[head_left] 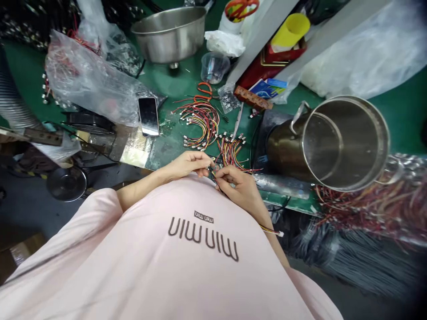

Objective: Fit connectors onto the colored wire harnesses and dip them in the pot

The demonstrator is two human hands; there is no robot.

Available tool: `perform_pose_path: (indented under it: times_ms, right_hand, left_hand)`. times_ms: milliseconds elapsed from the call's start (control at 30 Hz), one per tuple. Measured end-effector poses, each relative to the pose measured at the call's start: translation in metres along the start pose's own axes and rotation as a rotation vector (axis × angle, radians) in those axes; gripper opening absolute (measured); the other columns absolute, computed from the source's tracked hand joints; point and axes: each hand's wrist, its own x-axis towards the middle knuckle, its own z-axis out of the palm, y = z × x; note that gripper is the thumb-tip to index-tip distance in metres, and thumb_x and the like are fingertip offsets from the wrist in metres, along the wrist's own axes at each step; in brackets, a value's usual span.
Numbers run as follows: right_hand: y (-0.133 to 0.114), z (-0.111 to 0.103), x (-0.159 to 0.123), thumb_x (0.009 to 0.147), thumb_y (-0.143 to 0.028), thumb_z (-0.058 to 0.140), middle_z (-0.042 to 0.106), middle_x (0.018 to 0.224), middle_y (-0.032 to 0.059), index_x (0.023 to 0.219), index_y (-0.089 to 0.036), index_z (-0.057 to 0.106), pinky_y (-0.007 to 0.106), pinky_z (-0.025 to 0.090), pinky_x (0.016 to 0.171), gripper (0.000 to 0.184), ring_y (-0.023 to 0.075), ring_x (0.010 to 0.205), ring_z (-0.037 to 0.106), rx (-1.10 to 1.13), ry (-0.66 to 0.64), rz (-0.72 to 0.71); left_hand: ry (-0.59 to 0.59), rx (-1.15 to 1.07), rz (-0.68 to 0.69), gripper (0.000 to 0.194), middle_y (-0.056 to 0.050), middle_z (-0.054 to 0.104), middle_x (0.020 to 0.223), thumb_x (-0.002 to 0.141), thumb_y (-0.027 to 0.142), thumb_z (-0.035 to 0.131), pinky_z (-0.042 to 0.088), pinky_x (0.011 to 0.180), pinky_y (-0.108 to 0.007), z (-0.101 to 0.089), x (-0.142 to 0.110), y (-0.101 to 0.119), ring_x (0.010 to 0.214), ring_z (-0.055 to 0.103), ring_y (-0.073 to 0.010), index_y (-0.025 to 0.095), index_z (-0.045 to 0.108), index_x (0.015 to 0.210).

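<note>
- Over to the pot (pixel 347 138) on the right: mouth wide open, bare steel showing inside.
- Up top, the bowl (pixel 168 38) shows bare metal within; beside it the clear cup (pixel 215 67) holds small bits, too blurred to name.
- A yellow tube (pixel 291 31) is up at the red tin (pixel 270 66); whether in or on it, I can't tell.
- And the bag (pixel 93 82) on the left, red strands showing through.
- Centre stage, the cable (pixel 212 172): in both hands, at the shirt front, its white plug (pixel 280 234) poking out past the right wrist.
- Left hand (pixel 195 164) pinches one end, fingertips together; right hand (pixel 237 183) has thumb and finger closed on its wires.
- Just beyond, two wire bundles (pixel 202 122) crowd the way, orange-handled tool (pixel 204 91) behind.
- Hands sit right at the bench (pixel 187 78) edge; green surface shows between phone (pixel 148 116) and bundles.
</note>
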Motion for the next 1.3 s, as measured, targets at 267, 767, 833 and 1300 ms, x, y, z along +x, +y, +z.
perform_pose_path:
  times_ms: [267, 767, 833, 1300]
  right_hand:
    - [0.001, 0.001, 0.006, 0.084, -0.019, 0.049, 0.062, 0.057, -0.0039, 0.083, -0.019, 0.057, 0.022, 0.042, 0.052, 0.008, 0.0105, 0.051, 0.059, 0.140, 0.012, 0.099]
    - [-0.003, -0.002, 0.001, 0.078, -0.022, 0.059, 0.064, 0.071, 0.0000, 0.079, -0.017, 0.061, 0.023, 0.042, 0.057, 0.004, 0.0106, 0.060, 0.055, 0.131, 0.046, 0.084]
    - [-0.004, -0.006, 0.000, 0.084, -0.029, 0.056, 0.065, 0.063, -0.0003, 0.079, -0.016, 0.061, 0.022, 0.043, 0.054, 0.014, 0.0104, 0.055, 0.057, 0.298, 0.004, 0.188]
    - [0.007, -0.025, -0.008, 0.071, -0.030, 0.073, 0.065, 0.071, -0.0009, 0.082, -0.016, 0.059, 0.023, 0.049, 0.059, 0.022, 0.0098, 0.061, 0.061, 0.475, -0.132, 0.231]
  left_hand:
    - [-0.016, 0.033, 0.003, 0.029, -0.002, 0.069, 0.073, 0.076, 0.032, 0.072, 0.047, 0.065, -0.022, -0.002, -0.005, 0.007, 0.063, 0.060, -0.0074, 0.012, 0.068, 0.097]
    - [0.051, 0.094, -0.018, 0.034, -0.002, 0.068, 0.066, 0.074, 0.042, 0.072, 0.047, 0.060, -0.022, -0.002, 0.003, 0.002, 0.056, 0.059, -0.0086, 0.012, 0.070, 0.091]
    - [0.067, 0.073, -0.018, 0.036, -0.002, 0.068, 0.065, 0.073, 0.044, 0.074, 0.047, 0.059, -0.022, -0.001, 0.004, 0.003, 0.055, 0.058, -0.0087, 0.012, 0.070, 0.090]
    - [0.099, 0.002, -0.028, 0.040, 0.000, 0.066, 0.057, 0.064, 0.044, 0.081, 0.045, 0.051, -0.020, 0.001, 0.009, 0.012, 0.048, 0.056, -0.0075, 0.012, 0.070, 0.084]
